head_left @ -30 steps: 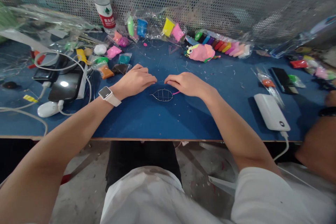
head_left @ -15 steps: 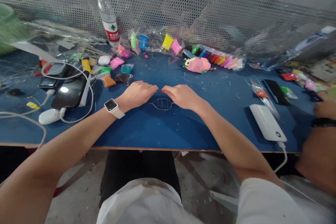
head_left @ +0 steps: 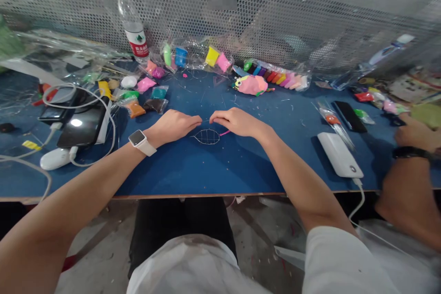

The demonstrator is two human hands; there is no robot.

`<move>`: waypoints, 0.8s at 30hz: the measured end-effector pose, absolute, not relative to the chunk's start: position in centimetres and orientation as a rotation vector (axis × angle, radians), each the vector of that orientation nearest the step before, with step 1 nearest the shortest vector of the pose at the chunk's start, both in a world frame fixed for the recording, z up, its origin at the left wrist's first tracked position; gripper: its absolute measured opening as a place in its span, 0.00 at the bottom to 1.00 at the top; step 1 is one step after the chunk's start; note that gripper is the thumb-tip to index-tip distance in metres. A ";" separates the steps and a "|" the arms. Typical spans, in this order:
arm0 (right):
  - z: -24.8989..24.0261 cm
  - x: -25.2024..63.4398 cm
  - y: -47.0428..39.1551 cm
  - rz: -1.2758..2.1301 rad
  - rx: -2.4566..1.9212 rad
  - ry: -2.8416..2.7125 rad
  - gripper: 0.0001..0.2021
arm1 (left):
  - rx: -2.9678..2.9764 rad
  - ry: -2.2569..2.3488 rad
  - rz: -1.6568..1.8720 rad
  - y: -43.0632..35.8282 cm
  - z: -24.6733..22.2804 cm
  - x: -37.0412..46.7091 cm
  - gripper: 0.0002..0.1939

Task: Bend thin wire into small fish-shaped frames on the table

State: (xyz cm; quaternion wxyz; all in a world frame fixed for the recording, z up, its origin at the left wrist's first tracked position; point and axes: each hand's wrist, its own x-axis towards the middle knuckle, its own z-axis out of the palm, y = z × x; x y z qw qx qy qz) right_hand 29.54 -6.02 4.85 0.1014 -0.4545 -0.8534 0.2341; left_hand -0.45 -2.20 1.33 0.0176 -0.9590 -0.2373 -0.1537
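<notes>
A fish- or leaf-shaped outline of thin wire (head_left: 207, 144), crossed by finer wires, lies flat on the blue table (head_left: 220, 170) just below my fingers. A small pink strip with a looped end (head_left: 225, 132) lies at its right tip, partly under my right hand. My left hand (head_left: 176, 125), with a white watch (head_left: 142, 142) on the wrist, is closed, thumb and fingertips pressed together. Facing it across a small gap, my right hand (head_left: 236, 121) is closed in a similar pinch. Whatever is between the fingers of either hand is too thin or hidden to make out.
Clay packets (head_left: 146, 84) and a water bottle (head_left: 135, 32) stand left and behind. A pink clay figure (head_left: 251, 85) sits by a row of coloured clay sticks. Phones, cables (head_left: 112, 133) and a power bank (head_left: 339, 154) flank my arms. Another person's hand (head_left: 418, 133) is at right.
The view has shifted slightly right. My hands have drawn slightly apart, and more of the pink strip shows beside the wire outline. The other person's hand has come further into view.
</notes>
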 end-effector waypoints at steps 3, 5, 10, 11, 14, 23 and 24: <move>4.9 30.3 -5.6 0.808 -1.278 -2.512 0.18 | -3.017 -0.641 -0.532 -1.8 1.1 -0.8 0.15; 5.0 30.8 -5.3 0.853 -1.237 -2.494 0.19 | -3.024 -0.605 -0.565 -1.5 1.1 -1.0 0.15; 5.1 31.6 -4.9 1.023 -1.191 -2.464 0.18 | -3.045 -0.537 -0.551 -1.5 1.2 -1.1 0.20; 5.1 31.7 -4.9 1.045 -1.199 -2.466 0.19 | -3.058 -0.532 -0.525 -1.5 1.2 -1.0 0.21; 4.9 31.6 -4.8 1.047 -1.231 -2.455 0.19 | -3.077 -0.596 -0.456 -1.8 1.2 -0.8 0.21; 5.0 34.5 -4.0 1.121 -1.404 -2.329 0.18 | -3.054 -0.833 -0.421 -1.6 1.1 -0.7 0.22; 4.9 35.3 -3.7 1.115 -1.418 -2.268 0.18 | -3.039 -0.871 -0.431 -1.5 1.1 -0.7 0.23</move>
